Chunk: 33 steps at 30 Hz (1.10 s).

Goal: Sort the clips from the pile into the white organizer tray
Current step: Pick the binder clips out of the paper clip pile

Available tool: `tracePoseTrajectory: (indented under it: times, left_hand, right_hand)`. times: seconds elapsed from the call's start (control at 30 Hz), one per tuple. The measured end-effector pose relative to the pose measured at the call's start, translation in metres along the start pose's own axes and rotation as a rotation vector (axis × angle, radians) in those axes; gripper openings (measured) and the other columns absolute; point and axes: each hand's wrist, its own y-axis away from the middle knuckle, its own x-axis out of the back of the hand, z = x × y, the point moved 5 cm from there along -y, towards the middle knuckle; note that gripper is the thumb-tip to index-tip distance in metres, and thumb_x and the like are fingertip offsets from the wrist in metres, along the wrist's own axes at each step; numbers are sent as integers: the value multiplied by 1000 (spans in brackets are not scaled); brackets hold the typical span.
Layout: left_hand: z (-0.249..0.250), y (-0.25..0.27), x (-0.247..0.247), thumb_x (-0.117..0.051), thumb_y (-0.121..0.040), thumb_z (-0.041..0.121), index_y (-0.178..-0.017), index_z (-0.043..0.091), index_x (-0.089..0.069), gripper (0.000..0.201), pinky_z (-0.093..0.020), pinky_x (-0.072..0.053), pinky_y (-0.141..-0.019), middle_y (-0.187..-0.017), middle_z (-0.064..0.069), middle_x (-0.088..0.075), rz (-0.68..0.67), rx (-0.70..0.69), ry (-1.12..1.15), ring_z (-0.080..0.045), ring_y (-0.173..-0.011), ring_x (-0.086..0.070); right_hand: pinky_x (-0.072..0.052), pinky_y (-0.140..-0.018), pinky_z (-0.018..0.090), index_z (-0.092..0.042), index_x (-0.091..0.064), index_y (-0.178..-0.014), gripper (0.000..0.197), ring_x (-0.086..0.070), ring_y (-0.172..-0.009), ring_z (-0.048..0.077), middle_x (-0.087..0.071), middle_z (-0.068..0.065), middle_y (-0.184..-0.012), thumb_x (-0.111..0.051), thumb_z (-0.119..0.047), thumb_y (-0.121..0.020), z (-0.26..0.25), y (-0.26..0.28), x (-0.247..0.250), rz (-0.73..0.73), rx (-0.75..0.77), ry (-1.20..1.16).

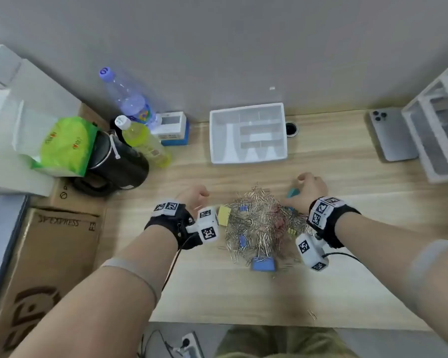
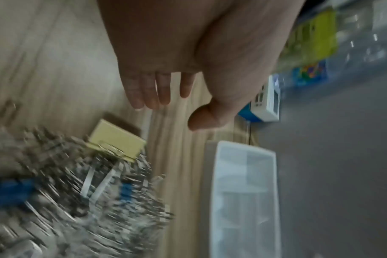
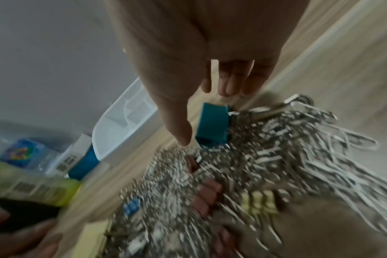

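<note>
A pile of silver paper clips (image 1: 259,223) mixed with blue, yellow and pink binder clips lies mid-table. The white organizer tray (image 1: 247,134) with several compartments stands behind it by the wall; its compartments look bare. My left hand (image 1: 191,196) hovers left of the pile, fingers relaxed, holding nothing (image 2: 164,97). A large yellow binder clip (image 1: 224,215) (image 2: 117,139) lies just beside it. My right hand (image 1: 309,188) hovers at the pile's far right over a teal binder clip (image 1: 292,193) (image 3: 212,125), fingers spread, not touching it (image 3: 205,104).
Bottles (image 1: 142,140), a black kettle (image 1: 114,161), a green bag (image 1: 65,144) and a small white device (image 1: 171,126) crowd the left. A cardboard box (image 1: 44,267) sits lower left. A phone (image 1: 392,134) and white shelf unit (image 1: 434,125) stand right. One stray clip (image 1: 312,314) lies near the front edge.
</note>
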Motion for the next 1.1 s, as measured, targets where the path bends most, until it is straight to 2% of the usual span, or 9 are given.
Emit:
tracePoseTrajectory:
  times: [0.07,0.13,0.23,0.33,0.47,0.6,0.77,0.9,1.1]
  left_hand:
    - [-1,-6,-12,-62,-76,2,-100,7,-59,25,-36,-51,-73,-106,-12,-56,-60,-86,-303,-25,-80,-60]
    - [-10,-11,-25,-68,-72,1,-123,17,-51,56,-40,-53,-89,-122,-10,-55,-121,-173,-539,-28,-105,-61]
    - [-17,-11,-40,-80,-65,7,-133,29,-44,80,-34,-51,-91,-127,-2,-42,-153,-321,-806,-24,-113,-54]
    - [-25,-12,-50,-81,-61,7,-135,31,-44,86,-27,-50,-84,-130,-4,-34,-146,-415,-964,-24,-106,-52]
    - [-25,-8,-55,-82,-63,9,-127,29,-49,75,-25,-52,-73,-126,-1,-36,-110,-536,-1111,-19,-96,-51]
    - [-18,-6,-56,-81,-64,11,-114,23,-55,58,-24,-47,-72,-116,0,-43,-88,-601,-1207,-17,-91,-51]
    - [-8,-1,-53,-72,-69,12,-101,17,-62,34,-30,-53,-66,-96,0,-57,-86,-622,-1252,-17,-77,-58]
    - [-13,-4,-52,-82,-63,23,-117,16,-56,60,-29,-53,-78,-113,-2,-55,-107,-604,-1270,-20,-93,-57]
    - [-29,-3,-61,-91,-47,35,-111,18,-48,79,-33,-53,-83,-109,-1,-46,-128,-621,-1292,-19,-96,-51]
  right_hand:
    - [-46,-101,41,-16,-52,-124,79,-49,-113,25,-49,8,-125,-88,-46,-60,0,4,-4,49,67,81]
    - [-45,-98,40,-17,-57,-121,65,-46,-114,26,-53,6,-122,-85,-40,-67,3,6,-10,93,110,145]
    - [-46,-95,38,-19,-59,-122,57,-46,-114,26,-58,4,-119,-78,-39,-72,-1,10,-7,102,125,173]
    - [-51,-90,36,-19,-63,-116,58,-55,-105,24,-62,3,-112,-76,-45,-66,0,9,-1,119,123,77]
    - [-50,-61,23,-18,-59,-116,52,-62,-86,16,-60,3,-106,-77,-34,-69,-2,14,7,54,148,-179]
    - [-50,-64,24,-17,-60,-104,36,-63,-79,13,-65,1,-99,-77,-28,-75,0,14,7,-90,118,-294]
    - [-38,-47,25,-14,-70,-91,22,-49,-44,14,-60,4,-56,-68,-33,-82,9,19,5,-247,-1,-312]
    - [-35,-44,23,-9,-68,-76,23,-52,-53,21,-66,13,-71,-65,-32,-75,11,26,-2,-345,-73,-372]
    - [-31,-36,17,7,-62,-107,48,-46,-37,17,-64,23,-84,-37,-32,-94,14,33,-12,-417,-176,-479]
